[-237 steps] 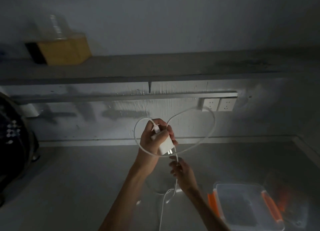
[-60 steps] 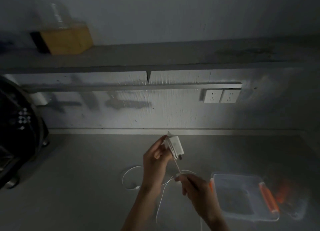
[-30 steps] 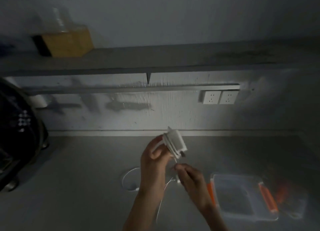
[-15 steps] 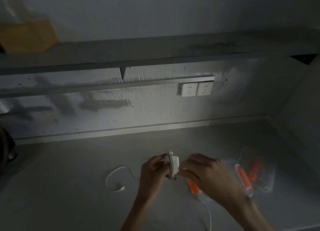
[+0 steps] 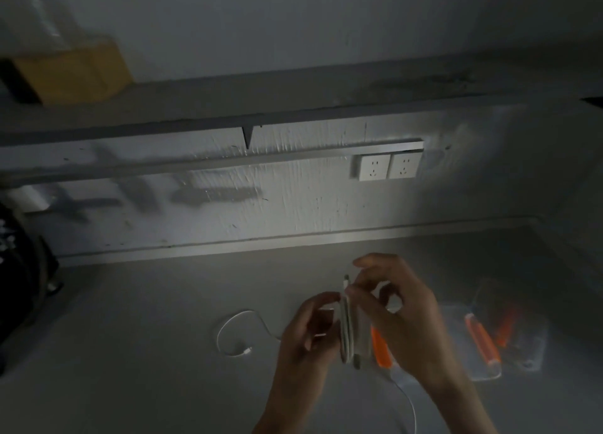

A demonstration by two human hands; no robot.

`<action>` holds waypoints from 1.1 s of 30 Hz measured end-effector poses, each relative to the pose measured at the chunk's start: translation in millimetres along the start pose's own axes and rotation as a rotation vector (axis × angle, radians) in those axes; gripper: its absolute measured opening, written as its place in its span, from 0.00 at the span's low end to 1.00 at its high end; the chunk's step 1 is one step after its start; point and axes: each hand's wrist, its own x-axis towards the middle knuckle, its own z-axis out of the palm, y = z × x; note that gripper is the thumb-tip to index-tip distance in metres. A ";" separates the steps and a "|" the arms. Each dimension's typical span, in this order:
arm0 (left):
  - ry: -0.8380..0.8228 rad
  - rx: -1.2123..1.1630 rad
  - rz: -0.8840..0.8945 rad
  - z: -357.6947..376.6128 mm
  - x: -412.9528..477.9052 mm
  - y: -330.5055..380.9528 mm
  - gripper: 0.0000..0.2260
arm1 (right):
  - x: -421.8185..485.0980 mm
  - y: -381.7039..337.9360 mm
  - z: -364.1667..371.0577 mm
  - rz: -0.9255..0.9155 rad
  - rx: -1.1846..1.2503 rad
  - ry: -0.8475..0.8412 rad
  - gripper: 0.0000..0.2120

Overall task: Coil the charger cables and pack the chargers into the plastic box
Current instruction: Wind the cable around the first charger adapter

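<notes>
A white charger (image 5: 354,332) with its cable wound around it sits between both hands above the grey counter. My left hand (image 5: 306,332) grips its left side. My right hand (image 5: 401,316) pinches the cable's end plug at the top of the charger. A second white cable (image 5: 239,334) lies in a loose loop on the counter left of my hands, and more of it runs under my right forearm. The clear plastic box (image 5: 483,373) with orange latches (image 5: 481,339) stands to the right, partly hidden by my right hand.
The box's clear lid (image 5: 525,342) lies just right of the box. Two wall sockets (image 5: 386,168) sit under a metal rail. A shelf above carries a yellow box (image 5: 71,71). A dark round object (image 5: 19,270) fills the left edge.
The cable went from a big loose loop to tight turns around the charger. My hands came down from the wall toward the counter, and my right hand rose to the plug at the top.
</notes>
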 end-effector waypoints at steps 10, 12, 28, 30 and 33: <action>0.269 -0.254 -0.091 6.9 22.4 -15.8 0.26 | -11.7 7.4 38.8 0.007 -0.343 0.167 0.03; 0.303 -0.227 -0.099 7.1 25.7 -20.1 0.22 | -13.5 8.4 40.4 -0.016 -0.444 0.184 0.08; 0.395 -0.254 0.041 0.1 47.6 3.8 0.19 | -4.7 -1.3 36.7 0.030 -0.274 0.234 0.27; 0.360 -0.258 0.058 0.3 47.7 5.6 0.19 | -0.7 1.6 29.8 0.015 -0.275 0.255 0.26; 0.326 -0.249 0.054 5.5 48.0 2.2 0.20 | -0.5 -1.1 26.7 -0.021 -0.341 0.295 0.16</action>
